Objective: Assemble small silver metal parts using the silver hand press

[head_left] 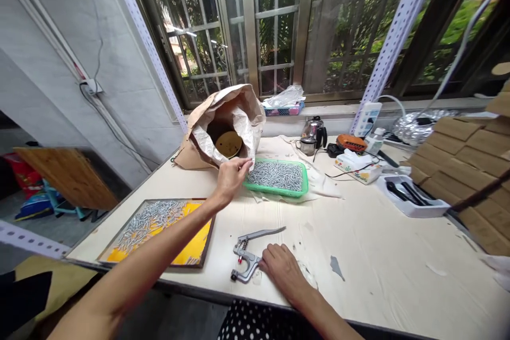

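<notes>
My left hand [230,181] reaches across to the brown paper bag [191,141] with its white lining folded outward. Its thumb and fingers are pinched together at the bag's lower right rim, beside the green tray [305,180] of small silver metal pins; what is between the fingertips is too small to tell. Near the table's front edge, my right hand [282,272] lies curled over the lower handle of grey snap pliers [251,260]. The pliers lie on their side with the upper handle spread away. Inside the bag a round yellowish piece [228,143] shows.
A framed tray [207,244] with a yellow base and many metal pins lies left. At the back stand a glass pot [313,130], an orange tool [351,143] and a tissue box [358,170]. Right are a white tray [428,211] and stacked cardboard [458,154].
</notes>
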`<state>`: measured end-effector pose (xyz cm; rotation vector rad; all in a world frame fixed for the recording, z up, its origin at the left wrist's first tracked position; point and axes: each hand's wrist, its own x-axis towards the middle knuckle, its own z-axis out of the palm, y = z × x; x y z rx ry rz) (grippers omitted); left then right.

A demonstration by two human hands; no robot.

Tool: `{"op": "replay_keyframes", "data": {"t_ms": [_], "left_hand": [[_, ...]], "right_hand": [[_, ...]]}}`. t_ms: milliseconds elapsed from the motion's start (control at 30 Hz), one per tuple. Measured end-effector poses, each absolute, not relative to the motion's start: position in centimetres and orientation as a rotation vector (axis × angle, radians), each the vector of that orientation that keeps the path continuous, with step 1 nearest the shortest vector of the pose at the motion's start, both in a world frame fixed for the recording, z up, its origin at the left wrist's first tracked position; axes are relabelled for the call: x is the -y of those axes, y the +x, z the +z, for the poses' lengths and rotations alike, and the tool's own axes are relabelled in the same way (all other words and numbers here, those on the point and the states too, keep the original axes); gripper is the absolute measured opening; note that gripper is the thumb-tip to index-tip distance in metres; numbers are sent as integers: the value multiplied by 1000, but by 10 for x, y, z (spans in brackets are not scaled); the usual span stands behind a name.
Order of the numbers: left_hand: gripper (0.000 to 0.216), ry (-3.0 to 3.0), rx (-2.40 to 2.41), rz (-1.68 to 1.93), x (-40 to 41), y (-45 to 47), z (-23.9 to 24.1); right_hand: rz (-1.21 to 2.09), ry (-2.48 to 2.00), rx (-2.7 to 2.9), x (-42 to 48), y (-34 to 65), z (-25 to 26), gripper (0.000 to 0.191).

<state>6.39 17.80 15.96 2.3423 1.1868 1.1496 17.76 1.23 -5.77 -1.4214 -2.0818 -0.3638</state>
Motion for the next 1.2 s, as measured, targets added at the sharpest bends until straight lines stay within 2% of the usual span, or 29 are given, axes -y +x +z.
{"op": "replay_keyframes", "data": {"t_ms": [133, 267, 367, 433, 700, 1000, 1200], "left_hand": [[23, 2569, -1413, 986, -177, 6, 146], [23, 2558, -1814, 346, -169, -76, 112], [25, 2492, -1840, -80, -158, -121, 87], [25, 2494, -1775, -209, -151, -136, 72], [29, 2506, -1663, -293, -150, -143, 42], [22, 2477, -1717, -215, -149, -147, 40], [19, 2187, -1721, 233, -121, -120, 57]], "right_hand": [[-310, -1414, 2133, -9, 181, -57, 20], [-243, -1403, 2178, -8, 184, -57, 22], [-221, -1408, 2199, -6, 184, -53, 24], [-223, -1411, 2203, -4, 183, -50, 24], [-227, -1418, 2201, -3, 183, -49, 24], [-243, -1425, 2199, -3, 182, -50, 25], [-229, -1465, 2227, -3, 182, -47, 23]]}}
